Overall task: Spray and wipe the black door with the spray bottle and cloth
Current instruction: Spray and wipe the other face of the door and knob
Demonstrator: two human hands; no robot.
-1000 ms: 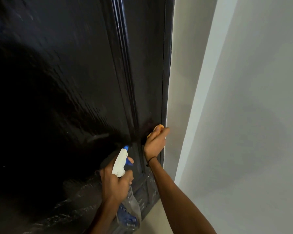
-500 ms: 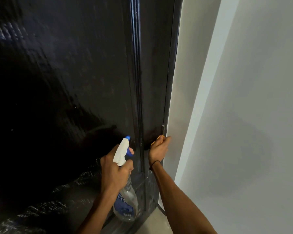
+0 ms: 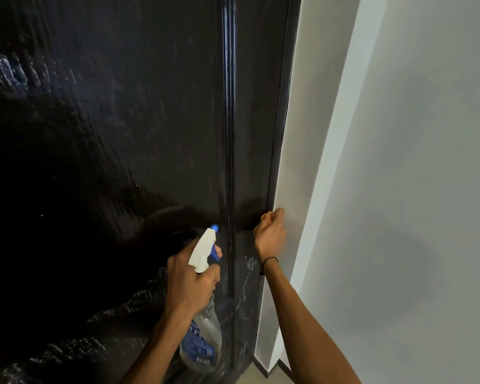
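The right hand (image 3: 270,235) clamps the cloth (image 3: 263,217) against the door's (image 3: 122,134) right edge, beside the wall (image 3: 399,162). The left hand (image 3: 190,281) grips the bottle (image 3: 203,336) near the panel groove.

Glossy black door (image 3: 122,134); clear plastic spray bottle (image 3: 205,328); matt wall (image 3: 413,189).

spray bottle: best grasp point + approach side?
Take the spray bottle at its narrow neck just under the white head, from the rear, away from the door. The left hand grips it this way. That keeps the blue nozzle aimed at the door, the trigger within finger reach, and the wide clear body hanging below.
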